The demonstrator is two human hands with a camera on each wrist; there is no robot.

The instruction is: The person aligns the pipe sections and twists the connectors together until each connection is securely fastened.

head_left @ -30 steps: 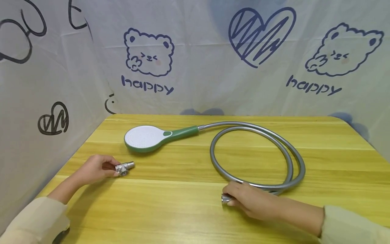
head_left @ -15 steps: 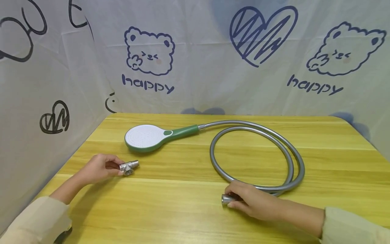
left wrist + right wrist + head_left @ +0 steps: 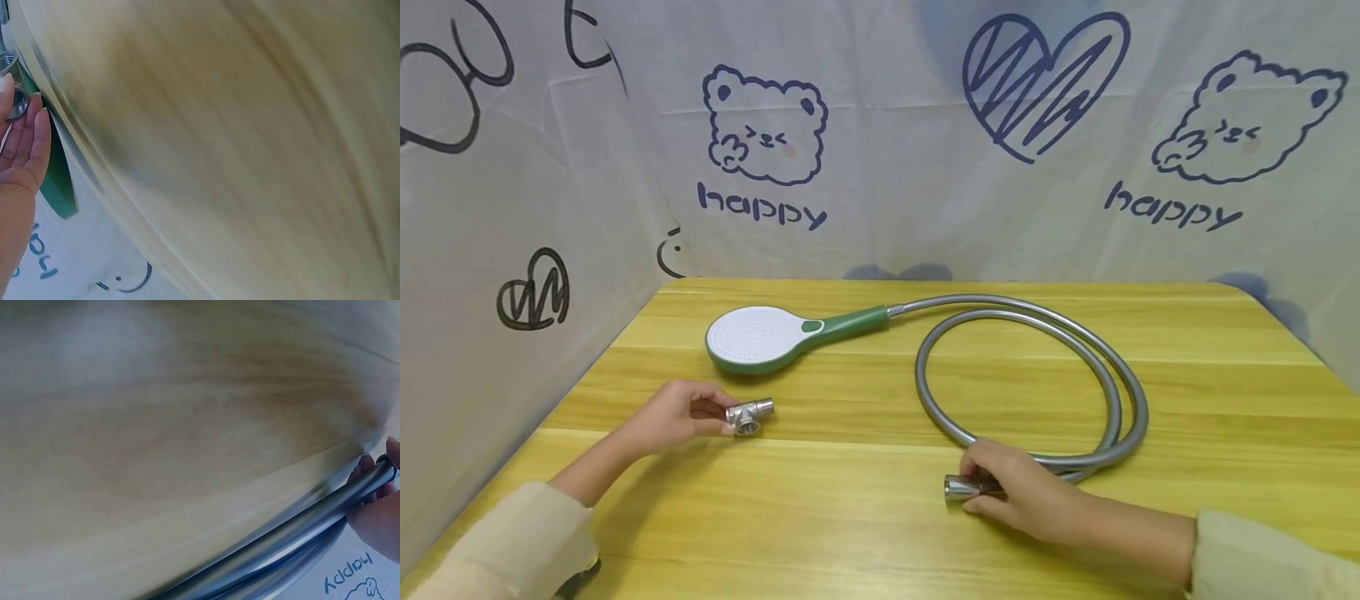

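Observation:
My left hand [image 3: 673, 419] pinches a small silver T-shaped pipe fitting [image 3: 748, 415] between thumb and fingers, just in front of the shower head. In the left wrist view, threaded openings of the fitting [image 3: 17, 104] show beside the fingertips. My right hand [image 3: 1026, 492] grips the end of a grey shower hose [image 3: 920, 375], its conical metal connector [image 3: 957, 488] pointing left out of the fingers. The hose [image 3: 275, 547] runs away from the hand in the right wrist view. It loops on the table and joins the green handle of a white-faced shower head [image 3: 752, 336].
Everything lies on a yellow wood-grain table [image 3: 820, 517]. White cloth [image 3: 895, 183] printed with bears and hearts hangs behind it and along its left side. A dark object [image 3: 580, 579] shows partly under the left sleeve.
My left hand has moved to the right with the pipe fitting. The right hand has shifted slightly along the hose end, so more of the connector shows. Shower head and hose loop stay put.

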